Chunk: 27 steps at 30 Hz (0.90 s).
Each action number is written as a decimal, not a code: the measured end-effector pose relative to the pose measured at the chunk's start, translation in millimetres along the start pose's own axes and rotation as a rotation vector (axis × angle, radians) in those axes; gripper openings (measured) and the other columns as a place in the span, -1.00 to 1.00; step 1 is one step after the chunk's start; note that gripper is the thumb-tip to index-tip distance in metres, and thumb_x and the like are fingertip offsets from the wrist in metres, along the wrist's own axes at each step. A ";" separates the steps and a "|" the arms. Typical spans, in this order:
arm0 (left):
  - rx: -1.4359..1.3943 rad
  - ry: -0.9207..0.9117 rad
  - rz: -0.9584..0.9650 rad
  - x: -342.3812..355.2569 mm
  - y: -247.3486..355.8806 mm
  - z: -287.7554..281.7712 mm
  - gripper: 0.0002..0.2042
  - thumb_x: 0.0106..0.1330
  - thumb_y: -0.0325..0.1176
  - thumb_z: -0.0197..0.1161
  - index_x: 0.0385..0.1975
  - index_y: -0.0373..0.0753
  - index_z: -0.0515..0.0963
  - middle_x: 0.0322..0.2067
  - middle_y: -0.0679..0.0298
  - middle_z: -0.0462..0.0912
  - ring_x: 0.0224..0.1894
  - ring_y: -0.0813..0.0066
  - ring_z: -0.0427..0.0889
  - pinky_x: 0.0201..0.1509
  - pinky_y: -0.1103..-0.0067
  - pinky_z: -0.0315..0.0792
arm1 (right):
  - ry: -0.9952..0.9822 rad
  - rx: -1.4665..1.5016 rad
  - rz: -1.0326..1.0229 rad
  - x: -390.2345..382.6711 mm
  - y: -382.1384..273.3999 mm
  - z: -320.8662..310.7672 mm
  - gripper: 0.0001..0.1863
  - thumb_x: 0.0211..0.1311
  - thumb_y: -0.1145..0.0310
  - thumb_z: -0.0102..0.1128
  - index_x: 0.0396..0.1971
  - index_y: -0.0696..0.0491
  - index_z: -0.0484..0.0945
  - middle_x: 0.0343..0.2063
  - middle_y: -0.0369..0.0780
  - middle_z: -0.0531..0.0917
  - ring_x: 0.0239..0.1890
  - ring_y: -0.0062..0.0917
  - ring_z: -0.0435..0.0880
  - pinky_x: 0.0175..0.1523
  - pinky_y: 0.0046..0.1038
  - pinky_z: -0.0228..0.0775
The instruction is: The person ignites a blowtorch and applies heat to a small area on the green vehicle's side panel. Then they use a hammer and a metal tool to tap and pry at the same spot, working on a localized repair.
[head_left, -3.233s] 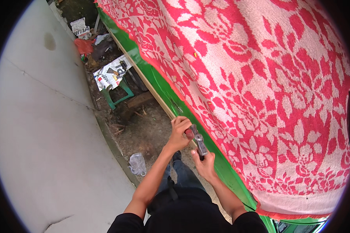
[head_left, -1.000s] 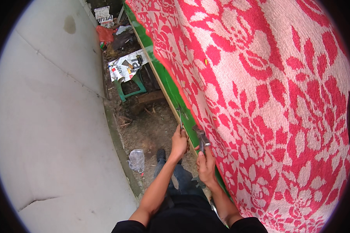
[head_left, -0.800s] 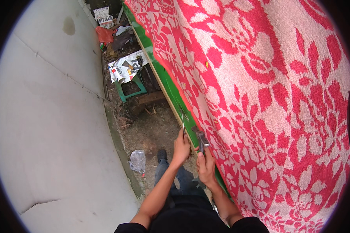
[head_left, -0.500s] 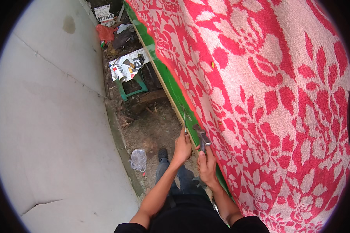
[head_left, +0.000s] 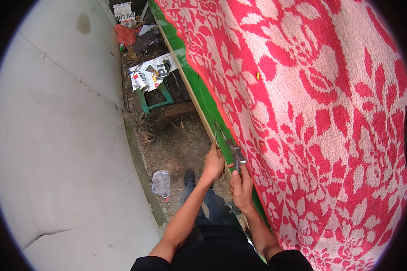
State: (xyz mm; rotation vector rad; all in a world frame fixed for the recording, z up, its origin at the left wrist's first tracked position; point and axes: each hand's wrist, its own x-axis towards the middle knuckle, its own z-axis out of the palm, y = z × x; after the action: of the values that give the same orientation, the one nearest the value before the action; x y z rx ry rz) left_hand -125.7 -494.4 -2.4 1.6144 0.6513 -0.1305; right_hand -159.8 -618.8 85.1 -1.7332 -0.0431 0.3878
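Note:
My left hand (head_left: 214, 163) is closed around a thin metal rod-like tool (head_left: 215, 135), which points away from me along the wooden edge of a green surface (head_left: 206, 106). The far end of the rod is too fine to make out. Just to the right, my right hand (head_left: 242, 187) grips dark grey metal pincers (head_left: 237, 156), their head pointing away from me. The pincers are over the green strip, close to the hem of a red and pale floral towel-like cloth (head_left: 321, 149). That cloth covers most of the green surface.
A pale wall (head_left: 72, 135) rises on the left beside a narrow dirt floor (head_left: 167, 144). A green stool (head_left: 157, 103) stands there with a printed sheet (head_left: 142, 72) and small items on top. Nearer lies a clear plastic bag (head_left: 160, 183); farther off, a red bag (head_left: 125, 34).
The whole view has shifted slightly. Both hands keep their grips, and the pincers' head sits slightly farther away, with the tool turned a little more upright in the picture.

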 end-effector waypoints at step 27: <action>0.226 -0.055 0.045 -8.9 24.6 -15.3 -0.58 0.41 -0.48 -0.06 0.26 -0.41 0.30 -0.33 -0.41 0.61 -0.16 -0.38 0.62 -0.08 0.01 0.49 | 0.061 0.003 0.026 -14.1 -8.0 -3.5 -0.74 0.52 0.29 -0.05 -0.01 0.10 0.52 -0.66 -0.39 0.33 -0.62 -0.74 0.30 -0.48 -0.56 0.14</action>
State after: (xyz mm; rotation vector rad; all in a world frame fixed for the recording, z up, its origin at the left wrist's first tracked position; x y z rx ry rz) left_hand -125.7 -483.2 25.8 1.8350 0.5725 -0.2210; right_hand -170.6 -623.8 96.5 -1.7431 0.0241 0.3544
